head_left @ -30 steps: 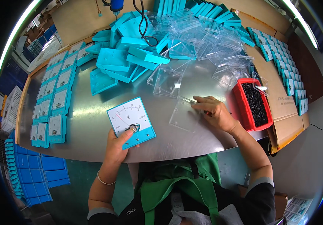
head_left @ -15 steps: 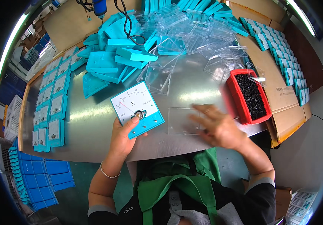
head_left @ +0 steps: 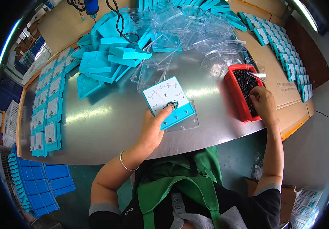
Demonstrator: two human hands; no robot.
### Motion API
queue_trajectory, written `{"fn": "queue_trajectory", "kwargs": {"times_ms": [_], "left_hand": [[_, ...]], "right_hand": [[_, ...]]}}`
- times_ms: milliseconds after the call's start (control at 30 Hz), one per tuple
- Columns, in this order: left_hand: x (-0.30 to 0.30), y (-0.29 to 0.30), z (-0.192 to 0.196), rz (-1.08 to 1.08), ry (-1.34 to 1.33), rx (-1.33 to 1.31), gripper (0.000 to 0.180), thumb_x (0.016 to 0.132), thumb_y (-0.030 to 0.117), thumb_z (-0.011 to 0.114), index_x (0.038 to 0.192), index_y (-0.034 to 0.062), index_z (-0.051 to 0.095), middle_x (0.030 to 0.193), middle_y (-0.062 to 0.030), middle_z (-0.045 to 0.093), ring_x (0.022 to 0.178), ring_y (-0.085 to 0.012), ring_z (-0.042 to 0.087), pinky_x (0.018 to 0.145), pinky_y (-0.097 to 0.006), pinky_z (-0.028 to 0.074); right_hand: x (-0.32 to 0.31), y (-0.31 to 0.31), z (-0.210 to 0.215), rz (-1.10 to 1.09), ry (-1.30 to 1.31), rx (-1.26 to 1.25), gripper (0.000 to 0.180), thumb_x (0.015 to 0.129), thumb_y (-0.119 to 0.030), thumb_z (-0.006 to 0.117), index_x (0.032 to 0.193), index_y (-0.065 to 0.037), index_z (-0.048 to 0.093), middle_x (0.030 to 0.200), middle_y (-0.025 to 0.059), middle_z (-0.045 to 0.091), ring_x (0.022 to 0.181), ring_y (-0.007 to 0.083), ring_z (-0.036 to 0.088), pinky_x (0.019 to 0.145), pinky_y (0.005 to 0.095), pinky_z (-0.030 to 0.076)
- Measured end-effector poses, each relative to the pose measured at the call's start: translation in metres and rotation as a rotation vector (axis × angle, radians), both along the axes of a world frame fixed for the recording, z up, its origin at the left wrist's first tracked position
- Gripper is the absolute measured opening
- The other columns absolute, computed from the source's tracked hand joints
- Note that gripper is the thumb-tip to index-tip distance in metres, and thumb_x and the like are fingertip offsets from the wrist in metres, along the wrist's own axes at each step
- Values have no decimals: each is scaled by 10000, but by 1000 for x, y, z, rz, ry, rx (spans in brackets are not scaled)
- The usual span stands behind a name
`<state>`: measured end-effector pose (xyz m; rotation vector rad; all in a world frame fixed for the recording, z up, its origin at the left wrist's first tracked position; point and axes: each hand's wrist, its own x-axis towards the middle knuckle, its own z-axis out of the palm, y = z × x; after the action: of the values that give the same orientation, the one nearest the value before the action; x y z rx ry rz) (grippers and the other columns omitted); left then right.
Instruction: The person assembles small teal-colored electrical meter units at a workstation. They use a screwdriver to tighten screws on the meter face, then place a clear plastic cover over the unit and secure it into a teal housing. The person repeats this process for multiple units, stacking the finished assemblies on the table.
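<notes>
My left hand [head_left: 153, 126] holds a panel voltmeter [head_left: 176, 91] with a white dial and a turquoise base, its thumb pressed by the exposed movement at the dial's lower edge. Beneath the meter lies a clear plastic cover [head_left: 193, 121], mostly hidden by it. My right hand [head_left: 265, 105] reaches into the red bin [head_left: 235, 100] at the right, its fingers bent and pinched together among small black parts [head_left: 244, 82]. Whatever is between those fingertips is too small to make out.
Turquoise housings [head_left: 95, 63] and clear covers [head_left: 210, 30] lie heaped at the back. Meters with white dials stand in rows at the left [head_left: 51, 108] and on cardboard at the right [head_left: 286, 57]. A blue power tool [head_left: 92, 7] hangs at the back left, with a dark cable.
My right hand has moved from the clear cover rightward into the red bin. The left hand has carried the meter to the right, over the cover. The view has shifted slightly.
</notes>
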<state>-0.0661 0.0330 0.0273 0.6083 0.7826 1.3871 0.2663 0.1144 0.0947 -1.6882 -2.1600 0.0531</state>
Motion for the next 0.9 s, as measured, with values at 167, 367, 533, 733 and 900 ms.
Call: {"fn": "queue_trajectory", "kwargs": {"times_ms": [167, 367, 533, 733, 900], "left_hand": [[-13, -6, 2, 100, -129, -10, 384, 850, 110, 631, 1197, 18, 498, 1098, -67, 595, 1004, -161, 594, 873, -329, 478], [-24, -2, 17, 83, -125, 15, 345, 859, 131, 613, 1169, 23, 505, 1088, -67, 595, 1000, -158, 591, 865, -329, 479], [-13, 3, -5, 53, -115, -55, 349, 854, 135, 624, 1166, 25, 512, 1089, -67, 595, 988, -150, 589, 849, -322, 474], [-19, 3, -5, 28, -160, -61, 327, 847, 133, 631, 1141, 29, 533, 1064, -58, 604, 965, -137, 592, 828, -310, 476], [-20, 3, -8, 21, -147, -55, 331, 849, 139, 626, 1146, 31, 530, 1064, -55, 604, 972, -138, 593, 838, -312, 477]], "right_hand": [[-76, -37, 21, 344, 313, -57, 162, 695, 61, 611, 839, -12, 598, 796, 136, 629, 690, 299, 629, 612, 346, 489], [-136, -46, -13, 685, 245, -220, 198, 667, 54, 610, 852, -18, 613, 763, 140, 590, 684, 336, 614, 616, 385, 490], [-143, -42, -29, 708, 258, -245, 205, 697, 35, 620, 896, -18, 627, 784, 125, 613, 665, 297, 616, 613, 373, 500], [-150, -53, -24, 596, 368, -481, 155, 724, 7, 655, 876, -22, 655, 796, 112, 636, 657, 222, 624, 610, 332, 504], [-154, -52, -27, 645, 328, -439, 98, 732, 4, 654, 821, -34, 665, 760, 105, 640, 651, 221, 628, 610, 323, 505]]}}
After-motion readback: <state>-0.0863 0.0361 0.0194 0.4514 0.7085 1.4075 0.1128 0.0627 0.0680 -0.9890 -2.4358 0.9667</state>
